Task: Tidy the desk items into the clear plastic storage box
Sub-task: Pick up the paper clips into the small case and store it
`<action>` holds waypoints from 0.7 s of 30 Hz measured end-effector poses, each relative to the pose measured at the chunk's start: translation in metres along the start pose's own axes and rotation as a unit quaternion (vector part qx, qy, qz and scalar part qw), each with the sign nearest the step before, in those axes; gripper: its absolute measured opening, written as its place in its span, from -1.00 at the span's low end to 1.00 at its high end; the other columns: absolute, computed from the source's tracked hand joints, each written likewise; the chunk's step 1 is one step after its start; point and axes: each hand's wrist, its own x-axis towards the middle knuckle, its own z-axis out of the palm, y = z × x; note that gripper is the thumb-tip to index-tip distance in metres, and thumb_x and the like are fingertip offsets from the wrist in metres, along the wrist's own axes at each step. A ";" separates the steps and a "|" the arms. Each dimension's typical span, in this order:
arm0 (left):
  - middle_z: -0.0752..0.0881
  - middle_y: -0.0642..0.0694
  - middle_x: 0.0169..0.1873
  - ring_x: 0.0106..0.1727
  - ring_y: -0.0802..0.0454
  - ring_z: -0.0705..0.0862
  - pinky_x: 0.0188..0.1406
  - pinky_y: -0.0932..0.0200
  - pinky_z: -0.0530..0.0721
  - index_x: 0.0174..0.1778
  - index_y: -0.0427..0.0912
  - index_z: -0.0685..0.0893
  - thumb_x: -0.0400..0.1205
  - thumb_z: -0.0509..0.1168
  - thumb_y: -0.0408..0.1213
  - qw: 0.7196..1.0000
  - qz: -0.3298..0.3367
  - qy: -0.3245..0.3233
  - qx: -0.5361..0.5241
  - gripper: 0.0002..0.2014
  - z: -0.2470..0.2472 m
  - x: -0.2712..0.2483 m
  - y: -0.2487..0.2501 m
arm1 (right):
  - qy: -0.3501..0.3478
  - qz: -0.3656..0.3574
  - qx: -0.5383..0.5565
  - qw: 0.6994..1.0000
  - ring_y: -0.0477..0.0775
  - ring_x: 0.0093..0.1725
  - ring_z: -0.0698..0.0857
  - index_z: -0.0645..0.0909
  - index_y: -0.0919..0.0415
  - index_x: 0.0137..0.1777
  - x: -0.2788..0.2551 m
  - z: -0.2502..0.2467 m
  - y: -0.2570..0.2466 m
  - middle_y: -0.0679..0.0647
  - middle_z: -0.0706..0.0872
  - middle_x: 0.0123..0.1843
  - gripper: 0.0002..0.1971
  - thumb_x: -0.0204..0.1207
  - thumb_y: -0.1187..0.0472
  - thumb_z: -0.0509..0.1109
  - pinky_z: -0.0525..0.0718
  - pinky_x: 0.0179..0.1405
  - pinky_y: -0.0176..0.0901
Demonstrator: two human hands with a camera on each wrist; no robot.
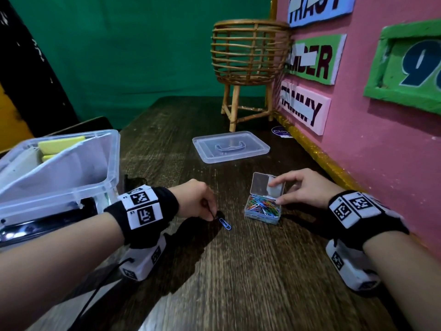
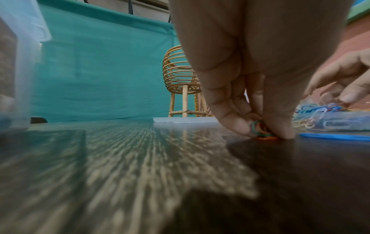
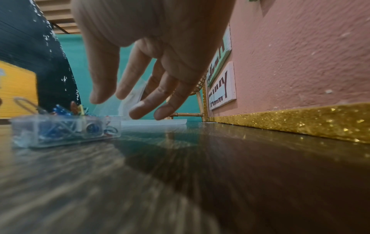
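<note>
A small clear case full of coloured paper clips sits mid-desk with its hinged lid standing up. My right hand is at it: the index fingertip touches the lid and the thumb lies by the case's rim, fingers fairly straight. Left of the case, my left hand pinches small green and orange clips against the desk. One blue clip lies loose beside those fingertips. The clear storage box stands at the left, holding yellow notes and white items.
The storage box's flat lid lies further back on the dark wooden desk. A wicker basket on legs stands in the far corner. A pink wall with a gold strip bounds the right side. A glossy black object lies by the box.
</note>
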 end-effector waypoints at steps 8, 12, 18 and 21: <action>0.74 0.01 -0.23 -0.20 0.22 0.64 -0.04 0.39 0.55 -0.11 -0.17 0.80 0.47 0.47 -0.32 0.990 0.062 0.116 -0.059 -0.89 -0.001 0.009 0.014 | -0.002 -0.025 0.017 1.000 -0.02 -0.18 0.78 0.70 -0.16 -0.02 0.002 0.000 0.003 -0.05 0.76 0.10 -0.73 0.41 0.25 0.51 0.62 -0.15 -0.23; 0.75 -0.03 -0.17 -0.15 0.19 0.62 -0.02 0.40 0.52 -0.04 -0.18 0.82 0.46 0.48 -0.27 0.972 0.141 0.175 -0.065 -0.82 -0.002 0.028 0.047 | 0.005 -0.029 0.013 0.999 -0.05 -0.21 0.79 0.70 -0.19 -0.07 0.004 0.001 0.005 0.00 0.79 0.03 -0.71 0.50 0.31 0.41 0.56 -0.24 -0.33; 0.75 -0.12 0.03 0.05 0.02 0.70 -0.02 0.46 0.42 0.14 -0.16 0.75 0.57 0.36 -0.21 0.978 0.170 0.119 0.000 -0.75 -0.001 0.042 0.070 | 0.006 -0.015 0.020 1.000 -0.04 -0.19 0.78 0.72 -0.19 -0.11 0.006 0.001 0.008 -0.09 0.75 -0.14 -0.66 0.52 0.36 0.37 0.54 -0.24 -0.31; 0.72 -0.14 0.00 0.04 -0.02 0.68 -0.05 0.40 0.41 0.11 -0.16 0.74 0.58 0.35 -0.17 0.982 0.129 0.136 0.034 -0.76 -0.001 0.028 0.054 | 0.003 -0.010 0.018 1.000 -0.09 -0.28 0.74 0.76 -0.03 0.03 0.005 0.001 0.008 0.00 0.79 -0.11 -0.77 0.44 0.29 0.48 0.58 -0.32 -0.42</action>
